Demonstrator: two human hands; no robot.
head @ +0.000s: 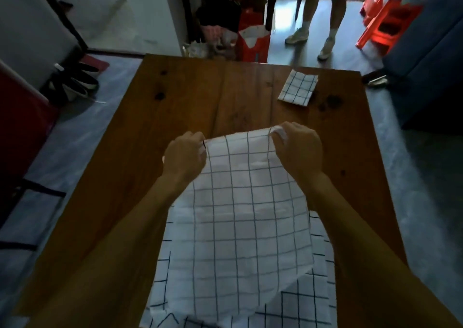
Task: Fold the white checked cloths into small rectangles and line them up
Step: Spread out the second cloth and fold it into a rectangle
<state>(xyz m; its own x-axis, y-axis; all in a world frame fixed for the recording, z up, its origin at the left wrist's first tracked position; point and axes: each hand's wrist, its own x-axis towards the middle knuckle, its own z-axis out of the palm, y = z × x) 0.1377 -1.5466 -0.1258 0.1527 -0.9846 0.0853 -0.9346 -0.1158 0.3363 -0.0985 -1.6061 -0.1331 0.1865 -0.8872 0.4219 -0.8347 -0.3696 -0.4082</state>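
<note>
I hold a white checked cloth (pixel 240 215) up over the wooden table (pixel 175 107) by its two top corners. My left hand (pixel 184 156) pinches the left corner and my right hand (pixel 298 148) pinches the right corner. The cloth hangs down toward me, its lower end over more white checked cloth (pixel 318 290) lying at the near edge of the table. One folded checked cloth (pixel 298 87), a small rectangle, lies at the table's far right.
A person's legs (pixel 320 19) stand beyond the table's far edge. Red plastic stools (pixel 385 14) and a blue sofa (pixel 431 72) are at the right. A red bag (pixel 254 42) and clutter sit behind the table; shoes (pixel 77 82) lie on the floor at the left.
</note>
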